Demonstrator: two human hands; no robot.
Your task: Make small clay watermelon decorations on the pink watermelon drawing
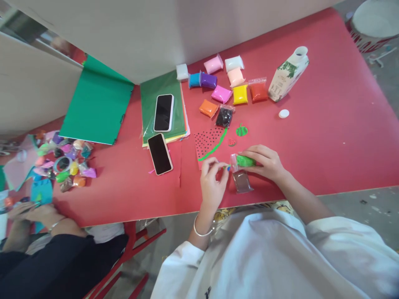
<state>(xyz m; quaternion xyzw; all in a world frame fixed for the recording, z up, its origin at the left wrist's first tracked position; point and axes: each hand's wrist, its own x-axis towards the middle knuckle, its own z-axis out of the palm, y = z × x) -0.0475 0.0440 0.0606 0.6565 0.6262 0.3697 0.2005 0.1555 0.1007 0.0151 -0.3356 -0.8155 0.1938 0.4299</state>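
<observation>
Two phones point(163, 112) point(160, 153), one carton point(288, 74), one cap point(283, 113).

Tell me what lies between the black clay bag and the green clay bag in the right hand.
In the head view, between the black clay bag and the green clay bag lie a small green clay shape and bare red table.

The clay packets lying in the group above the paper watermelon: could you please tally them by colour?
White: 2
Pink: 2
Blue: 1
Purple: 1
Peach: 1
Yellow: 1
Red: 1
Orange: 1
Black: 1
Total: 11
</observation>
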